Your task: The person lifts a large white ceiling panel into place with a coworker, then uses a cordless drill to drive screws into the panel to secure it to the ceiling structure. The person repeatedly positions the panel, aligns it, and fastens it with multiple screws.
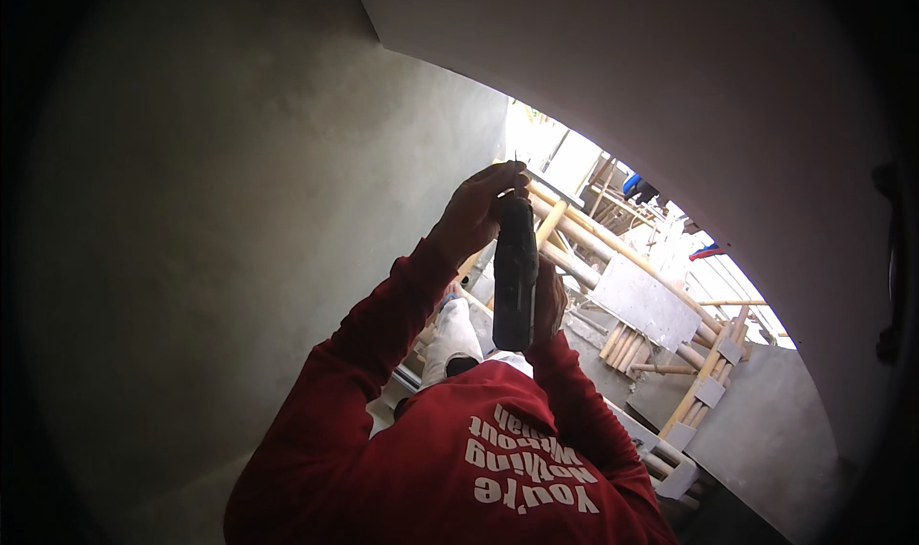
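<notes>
A dark power drill (515, 282) stands lengthwise in the middle, its front end pointing up and away from me. My right hand (549, 301) wraps around it from the right, and the tool's body hides most of those fingers. At the front end, the fingertips of my left hand (476, 210) pinch together around a thin pointed piece (516, 160). Whether this is a bit or a screw is too small to tell. Both arms are raised in red sleeves.
A grey plastered wall (239, 210) fills the left, and a smooth pale surface (670, 66) curves over the upper right. Below, scaffolding poles (613, 244) cross beside a light board (646, 301). Further poles (708, 378) and a grey panel (775, 411) lie at lower right.
</notes>
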Available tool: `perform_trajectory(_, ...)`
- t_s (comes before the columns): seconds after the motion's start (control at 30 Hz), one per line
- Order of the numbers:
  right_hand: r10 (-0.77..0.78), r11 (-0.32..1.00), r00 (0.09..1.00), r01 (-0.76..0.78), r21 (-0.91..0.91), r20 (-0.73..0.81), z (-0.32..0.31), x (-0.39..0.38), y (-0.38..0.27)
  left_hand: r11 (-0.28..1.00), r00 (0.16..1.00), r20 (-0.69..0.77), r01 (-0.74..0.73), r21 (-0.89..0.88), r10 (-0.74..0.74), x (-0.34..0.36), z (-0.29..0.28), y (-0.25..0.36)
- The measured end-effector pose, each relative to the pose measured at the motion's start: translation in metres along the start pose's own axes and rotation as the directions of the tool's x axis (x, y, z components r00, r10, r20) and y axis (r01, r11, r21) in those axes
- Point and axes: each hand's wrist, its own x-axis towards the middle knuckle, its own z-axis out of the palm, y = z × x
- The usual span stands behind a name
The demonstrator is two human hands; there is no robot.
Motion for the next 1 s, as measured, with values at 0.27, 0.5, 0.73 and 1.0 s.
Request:
perform_trajectory(0.27, -0.092, 0.995, 0.996, 0.092, -0.039, -0.011, 0.058, 0.042, -0.03, 0.995, 1.0, -0.016, -0.023, -0.093, 0.022, 0.029, -0.079, 0.013)
perform_trajectory(0.5, -0.117, 0.991, 0.993, 0.117, 0.068, -0.003, 0.132, 0.082, -0.048, 0.946, 0.997, -0.076, -0.036, -0.322, 0.012, 0.045, -0.137, 0.058)
perform_trajectory(0.73, -0.088, 0.996, 0.996, 0.088, 0.028, 0.018, 0.203, 0.121, -0.056, 0.891, 0.997, -0.043, -0.08, -0.448, 0.068, 0.078, -0.198, 0.063)
perform_trajectory(1.0, 0.069, 0.983, 0.994, -0.081, 0.162, 0.079, 0.262, 0.15, -0.085, 0.846, 0.988, -0.134, -0.012, -0.532, -0.071, 0.108, -0.24, 0.076)
